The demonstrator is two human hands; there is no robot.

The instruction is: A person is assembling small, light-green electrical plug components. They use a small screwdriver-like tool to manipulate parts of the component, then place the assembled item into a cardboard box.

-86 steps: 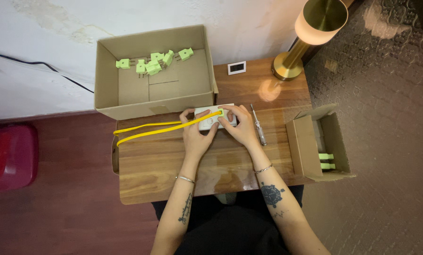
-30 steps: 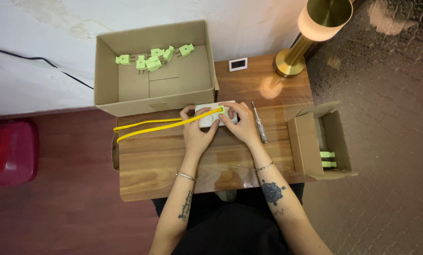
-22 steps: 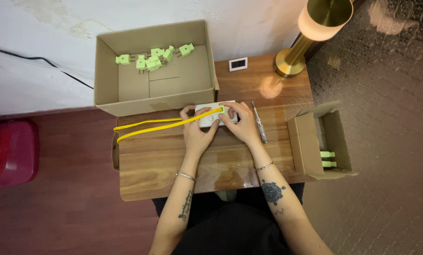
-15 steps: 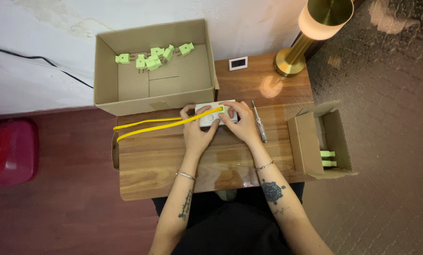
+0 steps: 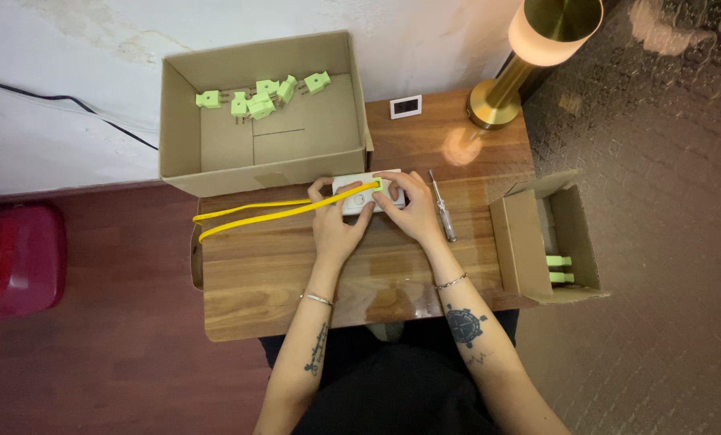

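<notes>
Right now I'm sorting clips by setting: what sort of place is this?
Probably a home room used for small assembly: a wooden table by a wall, a brass lamp, and cardboard boxes of green plugs.

The wooden surface (image 5: 280, 282) carries a large open cardboard box (image 5: 181, 137), a white socket block (image 5: 352, 192) with yellow cable (image 5: 256, 213), a screwdriver (image 5: 442, 211), a brass lamp (image 5: 497, 101), a small box (image 5: 521, 250), and what looks like a tiny display (image 5: 406, 106).

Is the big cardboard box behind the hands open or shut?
Open: the big cardboard box has no flaps over its top, and loose green plugs show on its floor.
</notes>
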